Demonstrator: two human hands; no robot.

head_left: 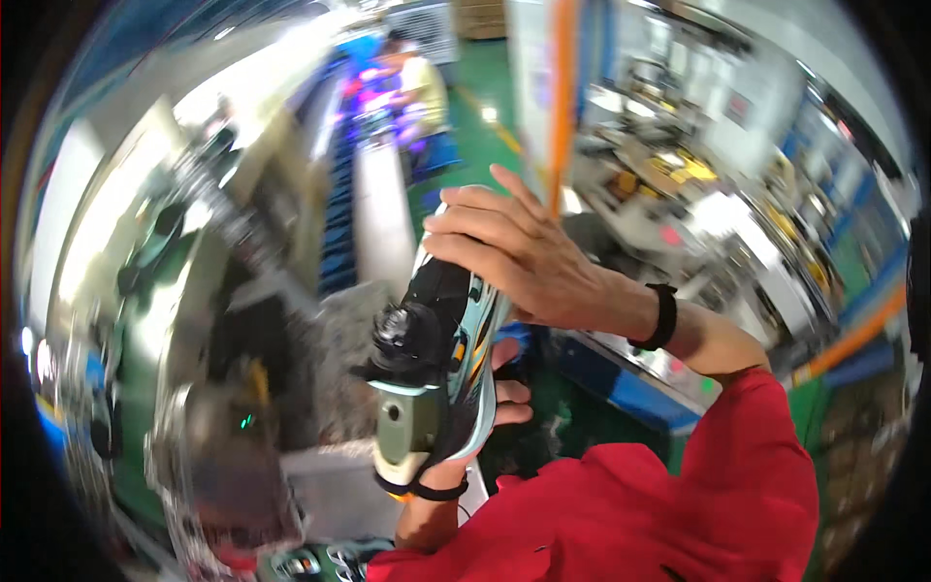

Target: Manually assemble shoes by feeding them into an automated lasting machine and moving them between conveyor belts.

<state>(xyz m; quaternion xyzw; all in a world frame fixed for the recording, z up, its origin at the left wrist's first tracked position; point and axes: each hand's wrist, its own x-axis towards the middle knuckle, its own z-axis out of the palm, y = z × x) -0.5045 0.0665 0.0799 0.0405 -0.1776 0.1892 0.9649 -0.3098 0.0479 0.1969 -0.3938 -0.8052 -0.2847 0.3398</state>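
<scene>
While a rough, blurred grey surface (354,359) lies left of a black sports shoe (451,335), two bare hands hold the shoe lengthwise at centre, heel toward the red-shirted wearer. Coming from below its heel, the left hand (511,391) curls its fingers around the right side, apparently to bear the weight; the right hand (524,254) grasps the toe with bent fingers, seemingly for steadiness. Olive green covers the heel, a bulky black lump (401,333) rises near the collar, and pale blue and orange streak the side.
</scene>
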